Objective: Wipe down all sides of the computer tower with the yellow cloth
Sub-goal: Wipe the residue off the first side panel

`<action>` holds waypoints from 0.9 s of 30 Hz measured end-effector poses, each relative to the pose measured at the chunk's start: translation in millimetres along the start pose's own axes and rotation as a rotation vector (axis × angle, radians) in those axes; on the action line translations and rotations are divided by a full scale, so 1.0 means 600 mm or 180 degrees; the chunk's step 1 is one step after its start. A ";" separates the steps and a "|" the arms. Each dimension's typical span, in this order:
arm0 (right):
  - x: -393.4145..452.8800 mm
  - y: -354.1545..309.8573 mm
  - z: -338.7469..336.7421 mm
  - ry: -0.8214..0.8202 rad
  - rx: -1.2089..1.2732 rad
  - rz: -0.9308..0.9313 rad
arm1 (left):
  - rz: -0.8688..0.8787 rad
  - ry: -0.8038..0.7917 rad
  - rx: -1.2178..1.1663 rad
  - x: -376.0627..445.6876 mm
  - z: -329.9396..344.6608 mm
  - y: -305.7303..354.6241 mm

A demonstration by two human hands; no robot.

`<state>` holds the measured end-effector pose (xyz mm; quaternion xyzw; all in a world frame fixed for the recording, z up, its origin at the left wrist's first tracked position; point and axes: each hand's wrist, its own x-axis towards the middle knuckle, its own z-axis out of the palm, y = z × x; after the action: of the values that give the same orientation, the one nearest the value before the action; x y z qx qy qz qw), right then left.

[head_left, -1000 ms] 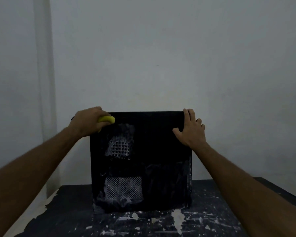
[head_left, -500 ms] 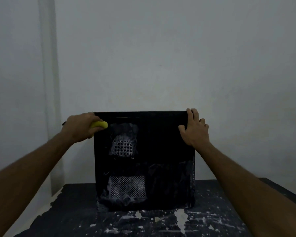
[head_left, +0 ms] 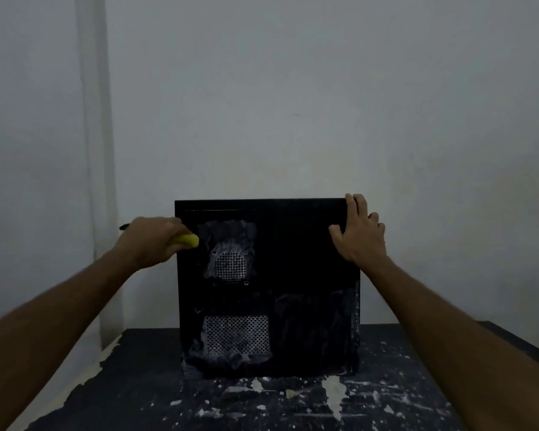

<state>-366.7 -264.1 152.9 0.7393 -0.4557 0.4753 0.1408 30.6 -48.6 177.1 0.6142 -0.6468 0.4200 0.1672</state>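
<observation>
A black computer tower (head_left: pixel 296 275) stands upright on the table, its broad side panel facing me. That panel has two perforated vents and grey dusty smears. My left hand (head_left: pixel 151 241) grips the bunched yellow cloth (head_left: pixel 187 240), of which only a small yellow end shows, against the panel's upper left edge. My right hand (head_left: pixel 358 231) rests flat at the tower's upper right corner, fingers straight and reaching over the top edge.
The dark table (head_left: pixel 137 396) is flecked with white paint, and its left edge is worn pale. A plain grey wall (head_left: pixel 293 104) stands close behind the tower. A small dark tip (head_left: pixel 124 226) pokes out left of my left hand.
My left hand has slid the cloth leftward and a little downward along the panel's upper left edge. My right hand has stayed at the top right corner.
</observation>
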 end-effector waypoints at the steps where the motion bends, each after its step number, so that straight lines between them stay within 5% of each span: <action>1: 0.000 -0.001 0.000 -0.0016 0.0020 0.0015 | -0.0064 0.0163 0.0044 -0.001 -0.001 -0.003; 4: 0.000 -0.007 -0.001 -0.0041 0.0039 0.0070 | -0.0270 0.0349 -0.0179 -0.011 0.011 -0.002; 7: -0.001 -0.004 -0.003 -0.0045 -0.0010 0.0066 | 0.0148 -0.0167 -0.0020 -0.010 0.019 0.008; 11: -0.001 -0.008 -0.001 -0.0074 -0.0020 0.0066 | -0.0120 0.0435 -0.0009 -0.013 0.017 -0.002; 15: 0.000 0.000 -0.002 -0.0063 -0.0058 0.0033 | 0.0505 -0.0185 0.0334 -0.013 0.033 0.011; 19: 0.002 0.001 -0.001 -0.0085 -0.0068 0.0046 | -0.0002 0.0225 0.0090 -0.021 0.032 0.006; 23: 0.004 0.008 -0.003 -0.0077 0.0037 -0.0055 | 0.0393 -0.0334 0.0114 -0.033 0.056 0.032; 27: 0.009 0.013 -0.014 0.0001 0.0403 -0.0175 | -0.0053 0.0155 -0.0028 -0.036 0.057 0.017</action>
<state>-376.7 -265.8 159.9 0.7589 -0.4042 0.4992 0.1069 35.3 -61.6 137.5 0.6084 -0.6393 0.4306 0.1890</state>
